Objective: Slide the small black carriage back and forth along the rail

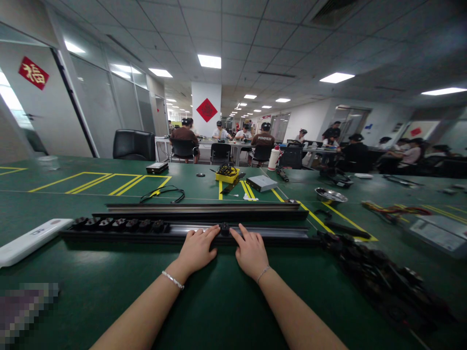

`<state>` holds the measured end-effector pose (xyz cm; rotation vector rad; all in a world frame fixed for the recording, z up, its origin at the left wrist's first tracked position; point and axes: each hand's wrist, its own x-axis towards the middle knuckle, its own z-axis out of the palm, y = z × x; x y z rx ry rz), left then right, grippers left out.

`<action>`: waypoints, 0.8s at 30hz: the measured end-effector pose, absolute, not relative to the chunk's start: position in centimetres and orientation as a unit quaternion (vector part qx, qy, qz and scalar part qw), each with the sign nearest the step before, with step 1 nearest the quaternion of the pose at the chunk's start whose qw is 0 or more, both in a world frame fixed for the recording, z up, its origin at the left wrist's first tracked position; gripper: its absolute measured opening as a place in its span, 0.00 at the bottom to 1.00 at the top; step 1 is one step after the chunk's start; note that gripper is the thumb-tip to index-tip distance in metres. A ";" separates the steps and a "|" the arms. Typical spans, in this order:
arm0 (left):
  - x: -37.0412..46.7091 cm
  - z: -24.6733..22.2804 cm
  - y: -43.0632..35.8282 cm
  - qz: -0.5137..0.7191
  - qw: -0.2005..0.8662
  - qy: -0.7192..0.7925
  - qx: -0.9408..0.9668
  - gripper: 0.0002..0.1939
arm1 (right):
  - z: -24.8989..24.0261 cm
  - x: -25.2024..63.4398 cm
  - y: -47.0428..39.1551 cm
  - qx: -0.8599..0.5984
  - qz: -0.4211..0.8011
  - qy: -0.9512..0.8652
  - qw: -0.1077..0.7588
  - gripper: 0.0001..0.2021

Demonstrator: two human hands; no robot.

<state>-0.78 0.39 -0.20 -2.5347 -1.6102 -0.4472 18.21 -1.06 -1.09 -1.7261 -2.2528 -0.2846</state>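
A long black channel (197,239) with a shiny metal inner strip lies crosswise in front of me. Several black socket-like modules (132,224) sit in a row in its left end. One more small black module (224,227) is in the channel between my hands. My left hand (198,249) has its fingers stretched to the module's left side. From the right, my right hand (251,252) points its index finger at the same module, its other fingers loosely bent. Neither hand is wrapped round it. Behind lies a second long black-and-metal profile (204,209).
A white flat case (32,240) lies left. Dark cabled parts (386,277) are heaped right, near a metal bowl (331,195) and grey box (440,233). Farther back are a yellow tray (228,176), a silver box (261,183) and a bottle (273,158). People sit at tables beyond.
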 end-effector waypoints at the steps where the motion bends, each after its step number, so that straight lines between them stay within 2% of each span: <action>1: -0.8 -0.2 0.4 -0.147 0.054 -0.530 -0.834 0.31 | -1.1 18.2 -1.1 -0.598 -0.097 -0.782 0.145 0.29; 24: -0.6 0.1 0.3 -0.129 0.047 -0.539 -0.831 0.30 | -0.8 18.2 -1.2 -0.599 -0.105 -0.782 0.136 0.29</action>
